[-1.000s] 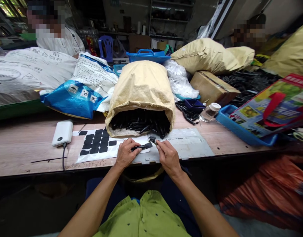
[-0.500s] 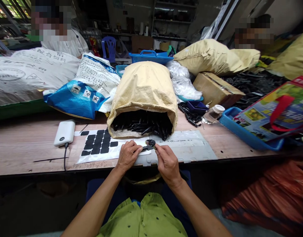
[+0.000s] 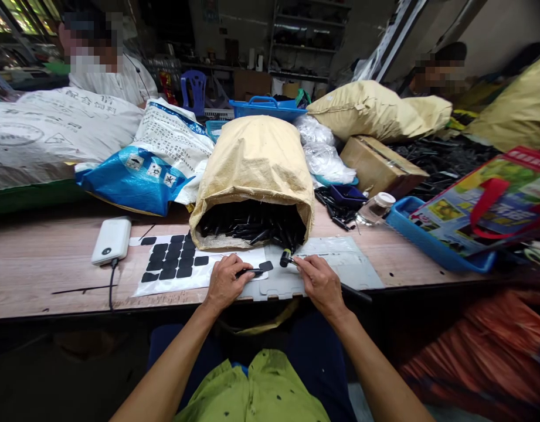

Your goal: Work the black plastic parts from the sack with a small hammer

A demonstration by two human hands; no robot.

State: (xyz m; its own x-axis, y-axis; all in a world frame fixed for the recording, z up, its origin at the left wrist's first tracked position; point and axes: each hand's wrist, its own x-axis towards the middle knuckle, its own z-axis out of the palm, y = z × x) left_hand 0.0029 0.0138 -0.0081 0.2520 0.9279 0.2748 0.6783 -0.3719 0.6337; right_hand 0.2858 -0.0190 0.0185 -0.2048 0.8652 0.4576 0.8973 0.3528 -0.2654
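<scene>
My left hand [image 3: 227,281] rests at the front of the table, fingers closed on a slim black piece [image 3: 251,271]. Its tip lies at a small black rounded pad [image 3: 266,266]; I cannot tell if the two are joined. In my right hand [image 3: 319,282] is a small hammer [image 3: 287,258], its dark head to the left and its black handle showing beyond the hand. Just behind both hands, a tan woven sack [image 3: 256,158] lies with its mouth towards me, full of slim black pieces [image 3: 256,225]. Beneath them is a grey board [image 3: 353,266].
Left of my hands lies a white sheet with several black pads [image 3: 170,258], beside a white power bank [image 3: 112,240] with a cable. A clear jar [image 3: 376,209] and a blue tray [image 3: 445,246] stand at right. Two people sit beyond the sacks.
My right hand has moved right, carrying the hammer away from my left hand, and the handle now shows. The black pad by the left fingers has come into view.
</scene>
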